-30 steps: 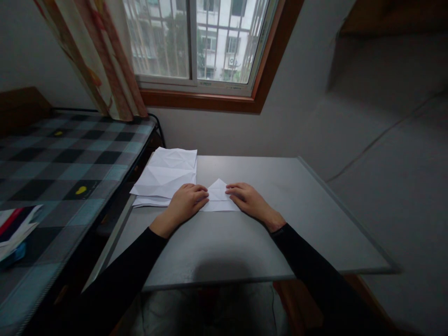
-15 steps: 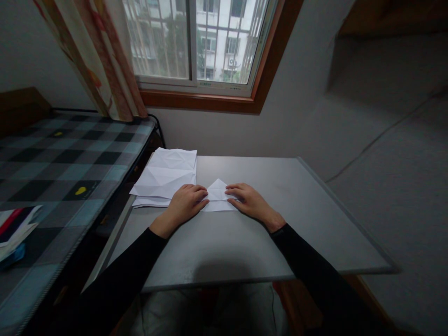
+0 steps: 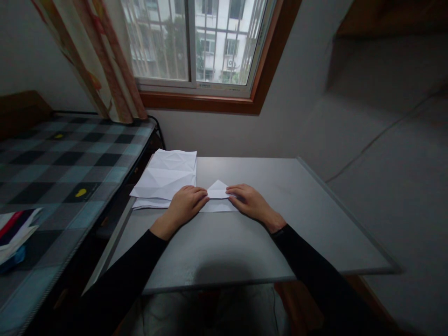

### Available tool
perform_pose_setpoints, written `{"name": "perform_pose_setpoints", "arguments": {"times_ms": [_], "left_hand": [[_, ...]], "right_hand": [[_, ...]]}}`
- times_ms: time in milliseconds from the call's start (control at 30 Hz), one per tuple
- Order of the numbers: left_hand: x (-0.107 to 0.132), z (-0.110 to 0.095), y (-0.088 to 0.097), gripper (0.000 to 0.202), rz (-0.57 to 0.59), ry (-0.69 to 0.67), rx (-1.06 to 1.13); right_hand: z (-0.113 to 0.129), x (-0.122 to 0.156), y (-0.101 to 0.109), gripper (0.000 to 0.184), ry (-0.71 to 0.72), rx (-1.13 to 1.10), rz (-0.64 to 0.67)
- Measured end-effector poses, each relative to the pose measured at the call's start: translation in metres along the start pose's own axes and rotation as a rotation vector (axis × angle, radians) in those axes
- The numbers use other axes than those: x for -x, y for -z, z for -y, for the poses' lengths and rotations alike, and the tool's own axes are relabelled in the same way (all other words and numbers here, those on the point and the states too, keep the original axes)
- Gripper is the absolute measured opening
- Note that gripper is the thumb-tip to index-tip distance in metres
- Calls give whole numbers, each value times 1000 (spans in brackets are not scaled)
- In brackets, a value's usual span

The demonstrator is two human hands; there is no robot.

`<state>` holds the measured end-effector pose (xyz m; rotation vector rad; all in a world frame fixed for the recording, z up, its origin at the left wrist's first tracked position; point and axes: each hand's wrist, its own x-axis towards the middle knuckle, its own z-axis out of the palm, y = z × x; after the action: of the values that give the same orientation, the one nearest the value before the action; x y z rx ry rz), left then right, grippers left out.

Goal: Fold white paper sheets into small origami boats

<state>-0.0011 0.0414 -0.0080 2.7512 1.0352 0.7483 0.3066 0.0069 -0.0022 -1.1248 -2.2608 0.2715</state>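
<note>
Two hands pinched a folded white paper (image 3: 217, 193) on a grey table (image 3: 273, 170).
In the head view, the paper lay about midway between the table's left and right edges, nearer the far edge than the near one; its peak pointed to the far edge, its long axis running parallel to the near edge. The left hand (image 3: 186, 202) had its thumb and bent fingers close together on the left end; the right hand (image 3: 250, 201), thumb slightly apart from the fingers, gripped the right end. Creased sheets (image 3: 166, 175) covered the far left corner.
</note>
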Motion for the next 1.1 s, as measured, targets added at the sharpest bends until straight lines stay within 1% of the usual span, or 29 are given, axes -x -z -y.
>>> {"name": "perform_pose_setpoints", "arguments": {"times_ms": [133, 200, 333, 433, 567, 633, 667, 767, 800, 933, 1100], "left_hand": [[-1, -1, 0, 35, 5, 27, -14], [-1, -2, 1, 35, 10, 38, -9], [-1, -5, 4, 30, -2, 58, 9], [-1, -6, 6, 26, 1, 44, -3], [0, -3, 4, 18, 10, 46, -14], [1, 0, 1, 14, 16, 48, -9], [1, 0, 0, 15, 21, 45, -1], [2, 1, -3, 22, 34, 39, 35], [2, 1, -4, 24, 34, 44, 45], [2, -1, -5, 36, 20, 100, 94], [2, 2, -7, 47, -26, 154, 169]], "right_hand": [[1, 1, 1, 39, 20, 16, -4], [0, 2, 1, 40, 27, 24, 2], [-3, 2, -1, 32, 22, 37, -6], [-4, 1, -2, 25, 5, 44, -23], [-2, 1, -1, 16, -26, 48, -33], [-2, 1, -1, 15, -51, 57, -55], [-3, 1, -1, 19, -66, 57, -67], [-6, 2, -3, 43, -108, 26, -66], [-8, 2, -4, 48, -123, 6, -61], [-15, 4, -9, 54, -162, -95, -73], [-18, 6, -12, 71, -184, -246, -127]]}}
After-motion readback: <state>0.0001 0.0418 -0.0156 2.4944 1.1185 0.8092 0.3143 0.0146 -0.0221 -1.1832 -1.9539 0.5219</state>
